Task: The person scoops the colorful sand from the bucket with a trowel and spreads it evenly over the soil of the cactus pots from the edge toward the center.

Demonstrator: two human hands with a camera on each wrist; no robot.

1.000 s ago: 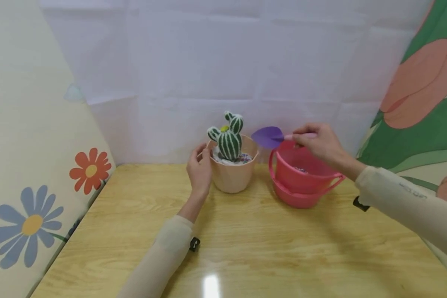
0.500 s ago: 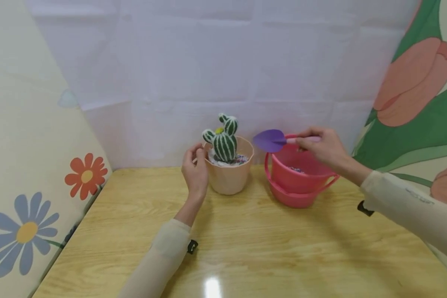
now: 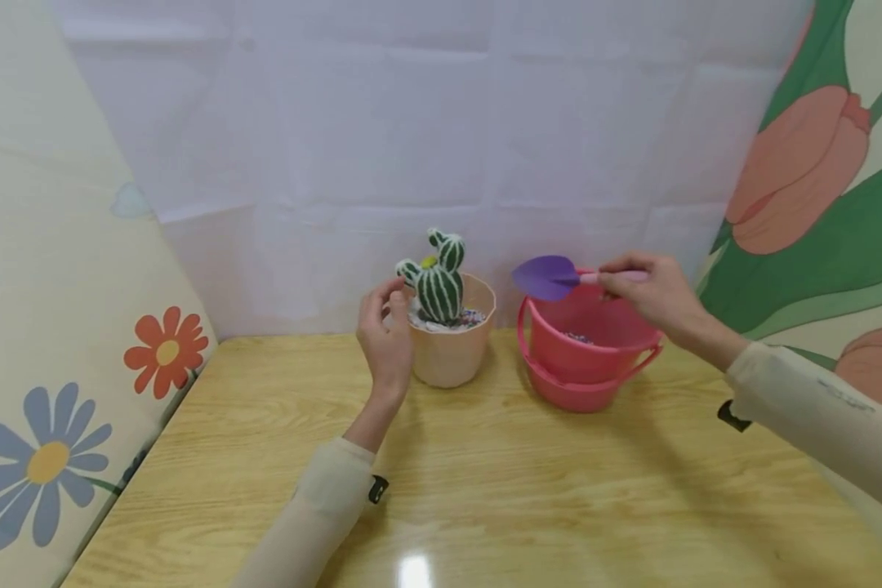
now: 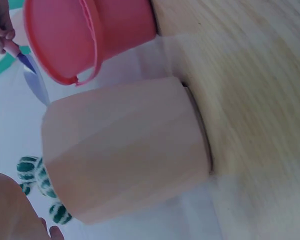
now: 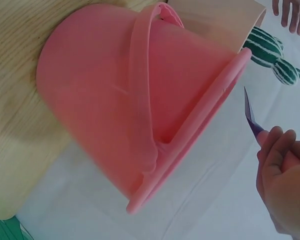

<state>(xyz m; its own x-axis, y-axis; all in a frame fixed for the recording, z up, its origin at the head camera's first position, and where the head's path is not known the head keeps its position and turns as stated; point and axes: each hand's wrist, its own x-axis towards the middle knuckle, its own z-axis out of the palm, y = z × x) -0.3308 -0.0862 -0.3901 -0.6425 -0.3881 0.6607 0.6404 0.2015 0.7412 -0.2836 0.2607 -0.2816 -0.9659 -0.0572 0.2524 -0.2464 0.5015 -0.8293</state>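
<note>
From the head camera I see the person's left hand (image 3: 385,335) beside a peach pot (image 3: 448,363), its fingers loosely bent and gripping nothing, the fingertips close to a small side arm of the green-and-white cactus (image 3: 439,296). The cactus stands in the pot, with white material and multicoloured bits around its base. The right hand (image 3: 654,294) pinches the pink handle of a trowel (image 3: 547,278), whose purple blade points left towards the pot. I read the blade as raised over the near-left part of the rim of a pink bucket (image 3: 588,363), though this angle makes the height hard to judge. More multicoloured bits lie inside the bucket, and its carrying handle (image 3: 566,382) hangs down the front. Pot and bucket stand apart on a wood-grain table (image 3: 514,490) before a creased white sheet (image 3: 360,122).

My left wrist view comes in sideways: the pot's plain wall fills the middle, the cactus shows past its rim, and the left hand is partly cut off at the lower corner.

My right wrist view has the bucket large in the middle, its rim towards the right hand. The fingers curl round the trowel's handle, the blade is nearly edge-on, and the left hand's fingertips hang apart from the cactus.
</note>
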